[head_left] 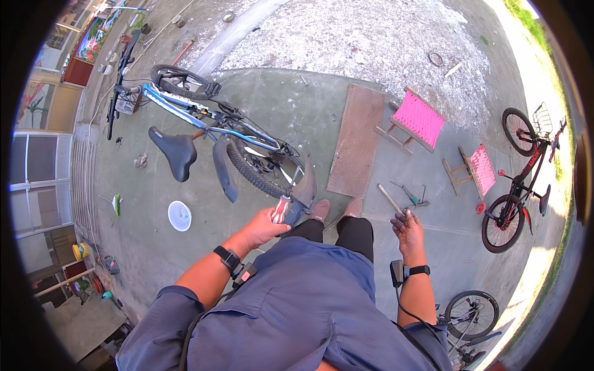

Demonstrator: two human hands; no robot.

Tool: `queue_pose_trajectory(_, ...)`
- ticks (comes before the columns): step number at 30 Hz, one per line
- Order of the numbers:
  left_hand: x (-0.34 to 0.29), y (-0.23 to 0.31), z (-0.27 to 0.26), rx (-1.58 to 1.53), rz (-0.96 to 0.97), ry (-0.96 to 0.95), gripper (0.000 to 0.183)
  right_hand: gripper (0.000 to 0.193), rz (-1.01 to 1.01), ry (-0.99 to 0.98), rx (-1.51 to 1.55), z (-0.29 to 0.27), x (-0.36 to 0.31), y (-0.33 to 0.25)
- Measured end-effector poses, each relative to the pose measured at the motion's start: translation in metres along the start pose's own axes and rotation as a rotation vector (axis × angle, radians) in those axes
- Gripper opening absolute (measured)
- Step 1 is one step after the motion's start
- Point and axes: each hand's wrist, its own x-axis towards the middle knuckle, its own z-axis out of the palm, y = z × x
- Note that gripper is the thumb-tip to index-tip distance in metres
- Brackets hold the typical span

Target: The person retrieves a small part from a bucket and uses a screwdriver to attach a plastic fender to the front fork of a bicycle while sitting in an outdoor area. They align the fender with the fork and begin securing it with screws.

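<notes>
On the left side of the green floor [278, 93], we see a small light green thing [116, 204] near the left edge. To its right is a round white bowl [179, 216]. Above the bowl, we see a blue and white bike [180, 114] with a black seat [175, 151]. It takes up the far left part of the floor.

Next we come to the left hand [263, 229]. Its fingers curl around a red and white thing [281, 209], just beside the bike's dark mudguard [304, 185]. We cannot tell what the thing is.

A flat brown board [354, 142] reaches the far edge of the floor. To its right, near the middle of the floor, is a pale stick [390, 199]. The right hand [408, 234] pinches the near end of it, with its fingers bent. Just past the stick, we see thin tools [414, 198] on the floor.

Farther right are 2 stools with wooden legs: a big pink stool [419, 119] and a smaller pink stool [482, 168]. Near the right edge, we see a black and red bike [531, 163].
</notes>
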Motion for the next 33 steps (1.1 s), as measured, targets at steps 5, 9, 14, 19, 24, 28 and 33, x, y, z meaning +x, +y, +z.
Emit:
queue_pose_trajectory(5, 0.044, 0.025, 0.012, -0.14, -0.107, 0.13, 0.024, 0.038, 0.047, -0.016, 0.01, 0.01, 0.133, -0.054)
queue_pose_trajectory(9, 0.086, 0.031, 0.031, -0.164, -0.241, 0.28, 0.022, 0.047, 0.113, -0.029, 0.005, 0.016, 0.246, -0.076)
queue_pose_trajectory(14, 0.14, 0.051, 0.065, -0.204, -0.435, 0.328, 0.025, 0.068, 0.242, -0.011, 0.094, 0.003, 0.375, -0.074)
queue_pose_trajectory(19, 0.198, 0.078, 0.092, -0.218, -0.548, 0.317, 0.026, 0.08, 0.371, 0.177, 0.269, 0.004, 0.464, -0.063)
queue_pose_trajectory(24, 0.241, 0.101, 0.102, -0.272, -0.599, 0.346, 0.026, 0.067, 0.422, 0.303, 0.547, 0.015, 0.53, -0.054)
queue_pose_trajectory(28, 0.254, 0.114, 0.094, -0.293, -0.622, 0.383, 0.025, 0.04, 0.391, 0.38, 0.734, 0.036, 0.566, -0.057)
queue_pose_trajectory(33, 0.253, 0.119, 0.069, -0.354, -0.601, 0.47, 0.026, 0.032, 0.259, 0.349, 0.693, 0.036, 0.599, -0.065)
